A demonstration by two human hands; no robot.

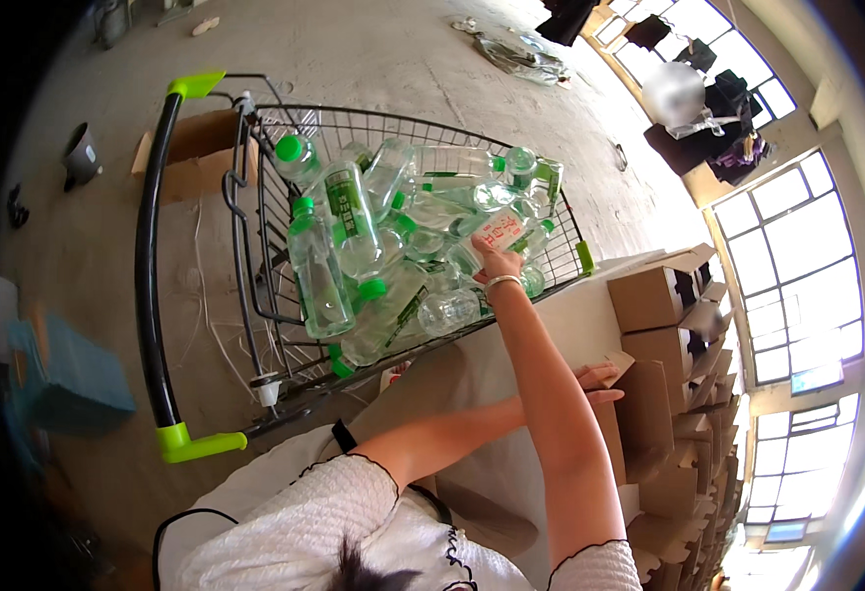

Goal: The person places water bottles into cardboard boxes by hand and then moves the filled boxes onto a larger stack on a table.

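Right hand (499,264): reached into the cart, fingers closed around a clear plastic bottle (492,234) with a red-and-white label.
Left hand (600,379): lay flat and open on top of a cardboard box (610,433), just beside the cart.
Bottle: sat among the pile, near the cart's far right corner.
Cart (255,295): wire basket with a black handle and green ends, heaped with clear green-capped bottles (319,271).
Boxes (659,295): stacked in a row to the person's right.
Floor (373,49): bare concrete.
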